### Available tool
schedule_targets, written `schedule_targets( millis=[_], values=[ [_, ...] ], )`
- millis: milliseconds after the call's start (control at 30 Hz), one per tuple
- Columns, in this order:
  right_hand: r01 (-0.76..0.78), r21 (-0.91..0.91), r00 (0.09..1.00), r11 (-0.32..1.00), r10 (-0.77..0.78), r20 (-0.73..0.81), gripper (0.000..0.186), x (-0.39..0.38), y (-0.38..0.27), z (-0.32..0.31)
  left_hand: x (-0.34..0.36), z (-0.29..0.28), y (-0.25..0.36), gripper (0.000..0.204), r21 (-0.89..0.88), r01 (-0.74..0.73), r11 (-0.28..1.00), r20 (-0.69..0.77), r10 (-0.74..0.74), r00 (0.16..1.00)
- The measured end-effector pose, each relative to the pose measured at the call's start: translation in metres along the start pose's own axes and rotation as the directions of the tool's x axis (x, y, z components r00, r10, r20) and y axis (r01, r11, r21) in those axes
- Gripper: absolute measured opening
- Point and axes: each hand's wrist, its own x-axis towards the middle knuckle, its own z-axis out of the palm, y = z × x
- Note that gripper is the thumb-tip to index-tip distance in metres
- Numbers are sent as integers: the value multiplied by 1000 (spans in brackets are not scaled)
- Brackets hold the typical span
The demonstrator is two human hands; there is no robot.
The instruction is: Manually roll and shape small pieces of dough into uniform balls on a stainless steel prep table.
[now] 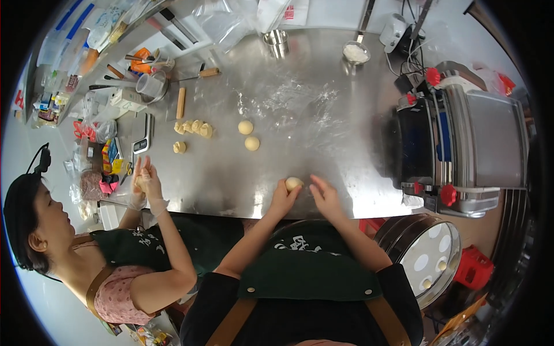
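While left hand cups dough ball (table edge) | right hand beside.

Counter: brushed metal, glossy, flour-dusted matt toward far edge. Dough ball: smooth, matt, pale. Rolling pin: bare wood. Machine: polished metal, red plastic knobs.
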Motion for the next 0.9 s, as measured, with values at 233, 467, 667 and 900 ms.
schedule_targets(
  millis=[233,467,667,900],
  values=[
    [33,30,986,999,-38,165,41,19,8,28,19,3,23,44,613,-231,756,-24,309,951],
    [14,4,992,1000,-15,123,42,53,25,52,57,6,7,50,852,-127,507,-44,312,949],
    [-11,-20,989,1000,14,150,44,54,33,40,46,-12,34,75,628,-289,722,128,270,954],
    [70,102,990,992,-82,117,61,44,27,52,47,-2,17,85,-22,-261,965,200,260,945]
  ],
)
